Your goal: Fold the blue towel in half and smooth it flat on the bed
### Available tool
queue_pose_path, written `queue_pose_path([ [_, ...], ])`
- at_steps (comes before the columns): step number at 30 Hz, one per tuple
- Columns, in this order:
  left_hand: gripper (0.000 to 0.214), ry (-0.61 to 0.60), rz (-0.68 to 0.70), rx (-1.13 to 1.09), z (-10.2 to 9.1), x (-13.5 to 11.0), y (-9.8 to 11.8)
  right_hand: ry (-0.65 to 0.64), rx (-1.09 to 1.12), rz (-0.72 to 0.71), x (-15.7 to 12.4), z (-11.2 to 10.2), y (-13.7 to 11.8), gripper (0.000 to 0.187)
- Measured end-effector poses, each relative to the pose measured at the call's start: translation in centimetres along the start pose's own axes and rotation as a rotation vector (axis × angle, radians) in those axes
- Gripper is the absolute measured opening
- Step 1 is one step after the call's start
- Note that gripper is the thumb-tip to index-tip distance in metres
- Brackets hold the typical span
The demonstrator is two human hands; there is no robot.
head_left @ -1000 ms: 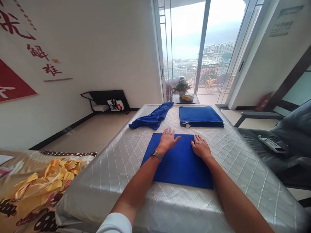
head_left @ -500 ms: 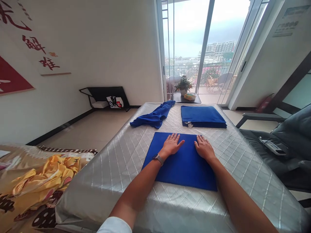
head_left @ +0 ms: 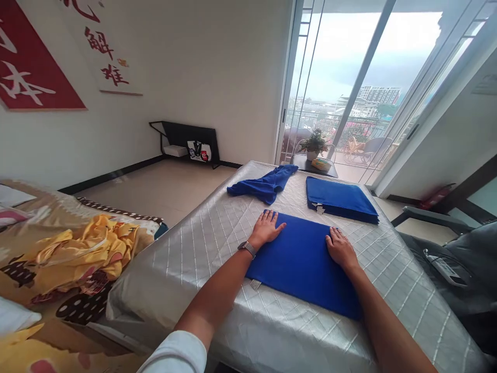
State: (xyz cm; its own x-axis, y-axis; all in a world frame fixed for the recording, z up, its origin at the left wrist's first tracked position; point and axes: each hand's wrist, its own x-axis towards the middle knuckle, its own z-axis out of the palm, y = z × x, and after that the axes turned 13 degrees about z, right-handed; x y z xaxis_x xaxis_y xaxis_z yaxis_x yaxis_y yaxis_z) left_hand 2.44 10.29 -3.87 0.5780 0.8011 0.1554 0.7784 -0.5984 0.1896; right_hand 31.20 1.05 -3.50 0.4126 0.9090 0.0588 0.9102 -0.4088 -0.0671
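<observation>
A folded blue cloth (head_left: 301, 259) lies flat on the silver quilted cover (head_left: 202, 248) in front of me, a small white tag showing at its near left edge. My left hand (head_left: 266, 229) rests palm down on its far left corner, fingers stretched out. On the far right corner lies my right hand (head_left: 340, 246), also flat with fingers extended. Beyond it, to the right, is a neat stack of folded blue cloths (head_left: 339, 197) with white tags. A crumpled blue cloth (head_left: 266, 184) sits farther back on the left.
To the left, a bed holds rumpled yellow fabric (head_left: 104, 248). A dark armchair (head_left: 466, 254) with a white power strip (head_left: 444, 267) stands at the right. Behind the covered surface are a small table with a potted plant (head_left: 313, 145) and a sliding glass door (head_left: 349, 77).
My view has turned left and tilted. Both hands stay flat on the cloth but now lie farther apart, the left at its left corner. A tag now shows at the near edge.
</observation>
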Motion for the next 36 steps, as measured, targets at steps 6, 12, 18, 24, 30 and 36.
queue_pose_path([
  [6,0.081,0.011,-0.005,-0.008,-0.1,-0.1,0.0,0.028,-0.127,-0.054,-1.5,-1.7,-0.3,0.061],
  [12,0.081,0.022,0.0,-0.005,0.0,-0.1,0.1,-0.042,-0.044,0.013,-3.8,-0.6,-0.7,0.065],
  [18,0.073,0.055,-0.026,0.007,-0.4,-0.4,0.1,-0.091,0.013,0.022,-4.1,-0.7,-0.7,0.064],
  [24,0.068,0.07,0.016,0.076,-1.0,-0.4,2.2,-0.073,0.041,0.023,-4.4,-1.0,-1.0,0.062],
  [30,0.075,0.004,0.413,0.008,0.6,0.6,11.3,-0.034,0.013,-0.001,-4.4,-0.7,-0.9,0.061],
  [36,0.073,-0.009,0.429,-0.023,2.6,1.0,14.5,-0.029,0.011,-0.015,-4.6,-0.7,-0.6,0.061],
])
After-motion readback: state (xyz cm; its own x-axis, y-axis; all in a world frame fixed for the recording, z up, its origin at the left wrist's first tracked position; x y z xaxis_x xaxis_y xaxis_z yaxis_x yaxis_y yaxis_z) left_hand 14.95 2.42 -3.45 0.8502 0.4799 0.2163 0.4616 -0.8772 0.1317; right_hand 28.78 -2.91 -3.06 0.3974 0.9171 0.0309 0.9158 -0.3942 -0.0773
